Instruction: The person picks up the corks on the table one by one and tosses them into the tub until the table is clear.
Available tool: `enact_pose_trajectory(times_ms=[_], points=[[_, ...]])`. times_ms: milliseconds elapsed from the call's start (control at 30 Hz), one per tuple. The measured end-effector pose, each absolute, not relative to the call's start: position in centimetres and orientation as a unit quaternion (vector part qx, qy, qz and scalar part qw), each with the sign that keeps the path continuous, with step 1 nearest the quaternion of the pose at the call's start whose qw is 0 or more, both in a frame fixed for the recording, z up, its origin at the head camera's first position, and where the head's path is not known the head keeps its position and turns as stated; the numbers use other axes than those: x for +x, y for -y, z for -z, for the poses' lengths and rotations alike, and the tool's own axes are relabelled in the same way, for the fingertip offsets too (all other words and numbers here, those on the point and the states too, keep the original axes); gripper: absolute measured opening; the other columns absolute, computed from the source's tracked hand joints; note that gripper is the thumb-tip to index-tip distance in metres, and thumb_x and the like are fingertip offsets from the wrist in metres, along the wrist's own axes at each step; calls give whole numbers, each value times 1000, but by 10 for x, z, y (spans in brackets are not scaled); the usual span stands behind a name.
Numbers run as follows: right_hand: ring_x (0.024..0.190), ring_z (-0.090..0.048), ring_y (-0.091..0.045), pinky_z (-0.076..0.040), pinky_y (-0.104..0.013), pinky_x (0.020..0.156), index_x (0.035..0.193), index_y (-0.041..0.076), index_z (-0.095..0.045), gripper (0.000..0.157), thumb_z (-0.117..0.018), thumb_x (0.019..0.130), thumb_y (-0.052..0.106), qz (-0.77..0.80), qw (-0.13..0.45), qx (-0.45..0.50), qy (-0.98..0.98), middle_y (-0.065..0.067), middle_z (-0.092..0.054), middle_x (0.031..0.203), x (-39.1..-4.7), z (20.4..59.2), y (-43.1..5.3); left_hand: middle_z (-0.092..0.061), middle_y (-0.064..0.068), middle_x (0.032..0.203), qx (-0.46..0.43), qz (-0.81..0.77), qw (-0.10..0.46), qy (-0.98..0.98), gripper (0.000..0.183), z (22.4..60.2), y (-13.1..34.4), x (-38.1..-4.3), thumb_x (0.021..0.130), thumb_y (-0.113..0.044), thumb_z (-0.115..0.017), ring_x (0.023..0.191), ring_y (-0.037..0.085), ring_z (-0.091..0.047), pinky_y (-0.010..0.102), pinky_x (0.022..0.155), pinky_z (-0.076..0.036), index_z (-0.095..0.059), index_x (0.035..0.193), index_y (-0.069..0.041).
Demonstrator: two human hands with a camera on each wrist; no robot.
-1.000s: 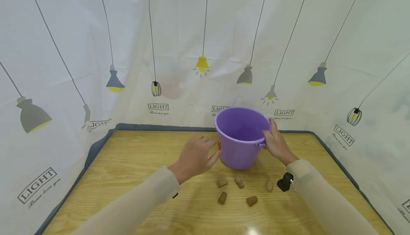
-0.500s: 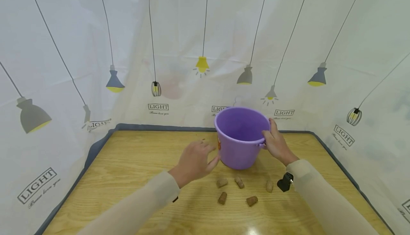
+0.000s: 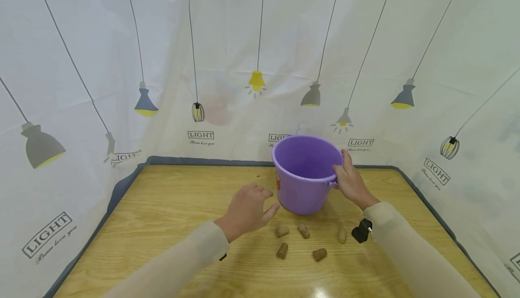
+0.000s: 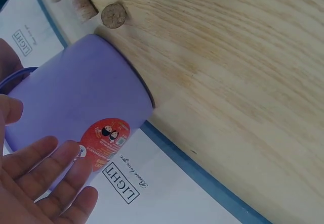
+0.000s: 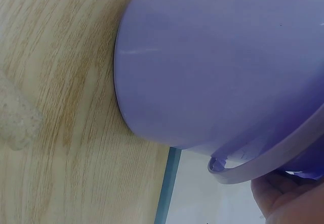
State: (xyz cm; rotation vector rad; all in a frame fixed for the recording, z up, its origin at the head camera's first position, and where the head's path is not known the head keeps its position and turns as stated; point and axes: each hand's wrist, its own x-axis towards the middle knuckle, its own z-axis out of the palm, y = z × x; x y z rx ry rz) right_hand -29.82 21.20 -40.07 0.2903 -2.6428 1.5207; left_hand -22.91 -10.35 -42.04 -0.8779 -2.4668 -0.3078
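A purple plastic bucket (image 3: 304, 194) stands upright on the wooden table, with a red oval sticker (image 4: 105, 142) on its left side. My right hand (image 3: 351, 181) grips the bucket's rim on the right, thumb over the edge. Beside that hand, the right wrist view shows the bucket's purple handle (image 5: 273, 158). Just left of the bucket, my left hand (image 3: 247, 211) holds nothing, its fingers spread and slightly bent near the bucket's wall. Several corks lie in front of the bucket, among them a pale cork (image 3: 281, 230) and a darker brown cork (image 3: 319, 254).
The wooden table (image 3: 170, 225) ends at a dark blue border (image 3: 211, 162) along the back. Behind and around it hangs a white cloth (image 3: 227, 63) printed with lamps. A small black device (image 3: 361, 231) sits at the right wrist.
My left hand has drawn back slightly from the bucket's side, toward me and downward. The bucket, my right hand and the corks have stayed put.
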Motion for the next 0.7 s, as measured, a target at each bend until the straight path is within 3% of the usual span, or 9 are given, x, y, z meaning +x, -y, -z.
enact_pose_trajectory(times_ms=[200, 367, 567, 700], points=[[89, -61, -24, -60, -27, 77, 164, 9, 7, 69, -30, 108, 24, -490, 42, 91, 866, -35, -47, 136, -299, 401, -212, -78, 5, 99, -326, 114, 253, 904, 33, 426, 102, -229, 93, -39, -72, 89, 22, -72, 37, 80, -59, -78, 104, -8], [86, -61, -22, -59, -26, 76, 164, 9, 7, 68, -30, 109, 24, -489, 40, 89, 867, -32, -50, 125, -299, 401, -212, -78, 6, 98, -331, 122, 252, 901, 32, 428, 102, -227, 94, -38, -73, 87, 23, -72, 38, 78, -59, -78, 103, -9], [88, -60, -22, -59, -27, 77, 164, 10, 8, 69, -29, 109, 25, -495, 35, 93, 863, -33, -47, 135, -298, 401, -213, -78, 4, 99, -327, 123, 242, 905, 31, 436, 101, -228, 94, -39, -71, 90, 22, -71, 38, 80, -59, -78, 104, -10], [87, -60, -21, -59, -27, 77, 164, 11, 8, 69, -30, 108, 26, -495, 33, 91, 864, -31, -50, 128, -298, 401, -213, -78, 4, 99, -325, 121, 239, 907, 32, 437, 100, -227, 94, -39, -72, 90, 23, -71, 38, 80, -59, -78, 104, -10]])
